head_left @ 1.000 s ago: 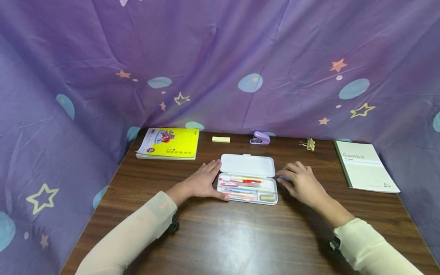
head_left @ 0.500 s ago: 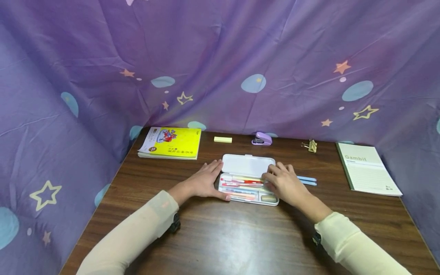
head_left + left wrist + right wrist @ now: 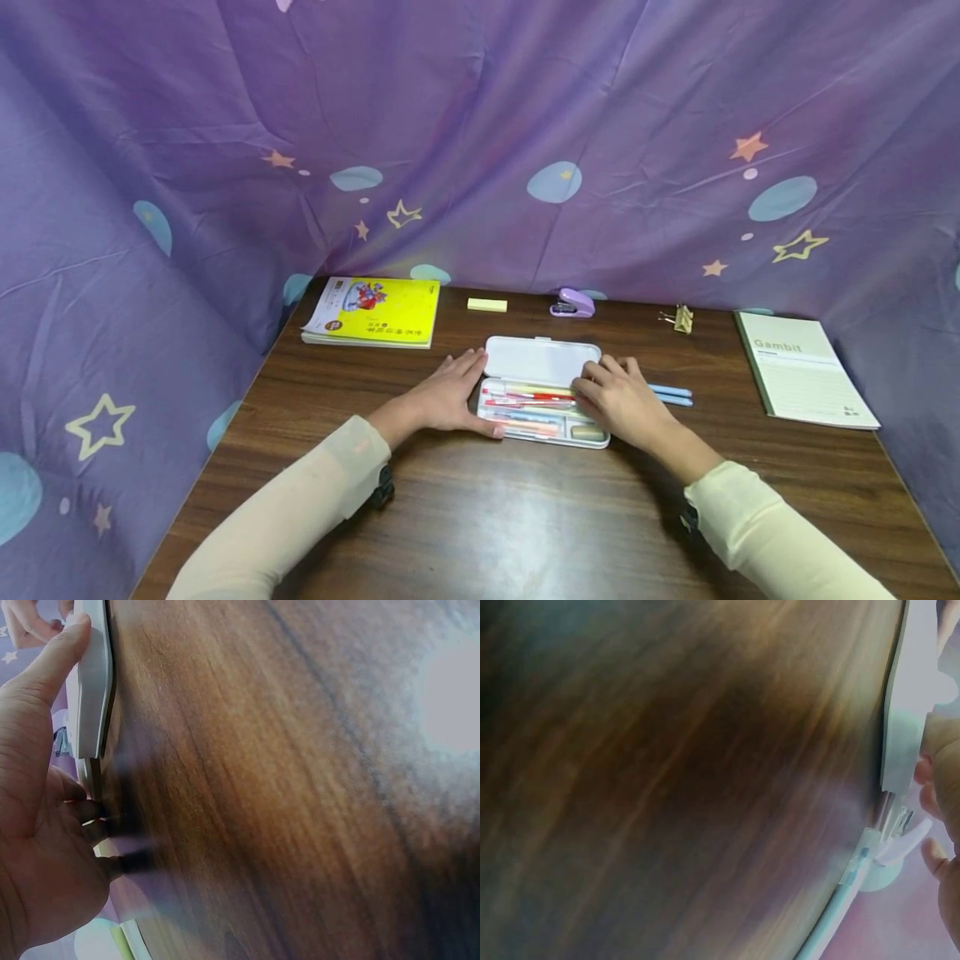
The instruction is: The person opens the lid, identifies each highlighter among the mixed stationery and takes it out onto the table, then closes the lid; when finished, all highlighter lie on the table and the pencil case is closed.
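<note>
A white pencil case lies unfolded on the table, its lid at the back. Inside are several pens in red, yellow, blue and orange, and a grey-beige block in the front right compartment. My left hand rests against the case's left end, fingers extended, thumb on the front edge; the left wrist view shows the thumb on its side wall. Over the right end, my right hand reaches in with bent fingers; its fingertips are hidden. Two light blue pens lie just beyond this hand.
Along the back stand a yellow book, a pale yellow sticky-note pad, a purple stapler and a gold binder clip. A notebook lies at the right. A purple curtain encloses the table.
My right hand has set the blue pens down right of the case and moved left into its right end. The left hand stays in place.
</note>
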The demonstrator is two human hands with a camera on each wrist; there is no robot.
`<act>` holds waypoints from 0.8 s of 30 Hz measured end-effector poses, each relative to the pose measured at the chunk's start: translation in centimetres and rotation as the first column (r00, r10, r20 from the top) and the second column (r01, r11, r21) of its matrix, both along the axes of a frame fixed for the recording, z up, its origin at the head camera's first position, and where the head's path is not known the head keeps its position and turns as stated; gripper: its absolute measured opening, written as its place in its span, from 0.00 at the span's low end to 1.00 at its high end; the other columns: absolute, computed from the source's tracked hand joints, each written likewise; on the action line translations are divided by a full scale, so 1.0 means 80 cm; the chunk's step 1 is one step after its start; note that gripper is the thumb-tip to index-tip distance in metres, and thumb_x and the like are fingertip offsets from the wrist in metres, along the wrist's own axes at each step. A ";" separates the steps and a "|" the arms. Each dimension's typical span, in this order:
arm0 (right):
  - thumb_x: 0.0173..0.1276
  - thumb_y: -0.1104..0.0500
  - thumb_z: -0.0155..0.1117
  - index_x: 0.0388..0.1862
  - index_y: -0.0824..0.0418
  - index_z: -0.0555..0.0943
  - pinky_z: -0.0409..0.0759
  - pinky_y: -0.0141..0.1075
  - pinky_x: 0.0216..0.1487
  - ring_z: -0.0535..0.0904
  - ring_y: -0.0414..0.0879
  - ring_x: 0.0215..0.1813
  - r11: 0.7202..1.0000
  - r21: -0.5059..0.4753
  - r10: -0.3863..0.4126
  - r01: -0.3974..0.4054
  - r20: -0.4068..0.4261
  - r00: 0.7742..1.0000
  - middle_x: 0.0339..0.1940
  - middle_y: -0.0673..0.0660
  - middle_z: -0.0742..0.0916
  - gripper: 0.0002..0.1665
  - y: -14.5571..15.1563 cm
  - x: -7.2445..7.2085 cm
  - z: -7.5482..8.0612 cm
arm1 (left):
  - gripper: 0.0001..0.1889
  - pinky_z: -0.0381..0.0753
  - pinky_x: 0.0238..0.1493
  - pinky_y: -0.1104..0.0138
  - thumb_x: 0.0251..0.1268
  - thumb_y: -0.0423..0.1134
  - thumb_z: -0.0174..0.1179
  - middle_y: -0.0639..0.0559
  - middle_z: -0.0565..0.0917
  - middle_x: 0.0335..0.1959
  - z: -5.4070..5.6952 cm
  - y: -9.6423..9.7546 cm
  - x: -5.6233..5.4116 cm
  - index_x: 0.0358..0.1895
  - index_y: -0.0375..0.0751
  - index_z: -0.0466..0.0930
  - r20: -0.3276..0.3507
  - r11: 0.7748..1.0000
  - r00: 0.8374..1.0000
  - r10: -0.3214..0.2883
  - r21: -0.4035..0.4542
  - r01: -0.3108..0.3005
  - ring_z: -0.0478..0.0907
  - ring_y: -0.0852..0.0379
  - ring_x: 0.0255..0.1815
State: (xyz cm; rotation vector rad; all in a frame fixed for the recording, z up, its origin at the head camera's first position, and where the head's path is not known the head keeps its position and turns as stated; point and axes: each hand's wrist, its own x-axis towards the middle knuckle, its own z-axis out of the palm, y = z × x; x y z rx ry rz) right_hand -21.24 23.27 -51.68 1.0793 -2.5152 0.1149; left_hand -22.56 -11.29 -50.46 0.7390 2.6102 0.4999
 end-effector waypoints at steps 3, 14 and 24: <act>0.68 0.58 0.82 0.43 0.55 0.90 0.82 0.59 0.51 0.81 0.55 0.48 1.000 -0.002 0.007 -0.007 -0.022 1.000 0.41 0.52 0.86 0.09 0.000 0.000 -0.002 | 0.76 0.39 0.95 0.48 0.57 0.82 0.70 0.42 0.39 0.95 -0.001 0.000 0.000 0.93 0.39 0.35 0.000 1.000 1.000 0.001 -0.004 -0.001 0.36 0.47 0.96; 0.67 0.57 0.83 0.43 0.56 0.90 0.79 0.54 0.50 0.81 0.55 0.47 0.999 0.031 0.036 -0.035 -0.053 0.998 0.40 0.53 0.87 0.10 -0.003 -0.001 0.003 | 0.76 0.38 0.95 0.47 0.57 0.82 0.70 0.42 0.39 0.95 -0.003 0.001 -0.001 0.93 0.39 0.36 -0.009 1.000 1.000 0.001 -0.010 -0.002 0.36 0.45 0.96; 0.67 0.61 0.80 0.45 0.60 0.89 0.82 0.53 0.47 0.82 0.58 0.46 0.993 0.014 0.122 -0.121 -0.122 0.985 0.41 0.55 0.89 0.10 -0.002 -0.002 -0.005 | 0.75 0.38 0.95 0.48 0.59 0.80 0.70 0.42 0.39 0.95 0.001 0.002 0.000 0.93 0.39 0.36 0.001 1.000 1.000 0.003 -0.010 -0.003 0.36 0.46 0.96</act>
